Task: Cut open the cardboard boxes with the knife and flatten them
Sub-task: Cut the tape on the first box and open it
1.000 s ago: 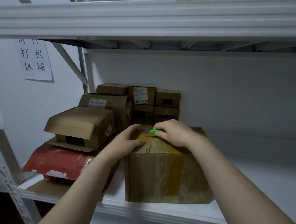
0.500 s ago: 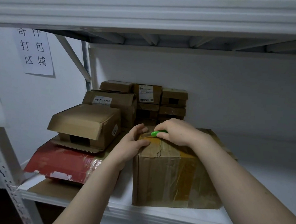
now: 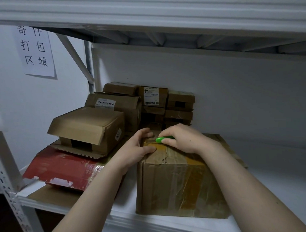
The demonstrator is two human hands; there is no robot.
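- At the front lip of the white metal shelf (image 3: 162, 225), 2 bare forearms reach in from the bottom edge toward a large brown cardboard box wrapped in yellowed tape (image 3: 179, 184), which stands on the shelf just behind its front edge.
- The left hand (image 3: 137, 146) rests on the box's near left top corner, fingers spread over the top and the thumb pressed against the taped seam; it braces the box and grasps nothing else.
- The right hand (image 3: 181, 139) is curled tight around a small bright green plastic knife (image 3: 162, 139), whose tip points left, low over the top of the box near its left end; the blade itself is too small to make out.
- Left of the big box, a flat red carton with torn white patches (image 3: 60, 170) lies on the shelf, and a brown cardboard box with open flaps (image 3: 87, 127) sits on top of it.
- Behind those, against the white back wall, several small brown cardboard parcels (image 3: 149, 101) are stacked, some bearing white printed labels.
- On the wall at far left hangs a white paper sign with black Chinese characters (image 3: 35, 51).
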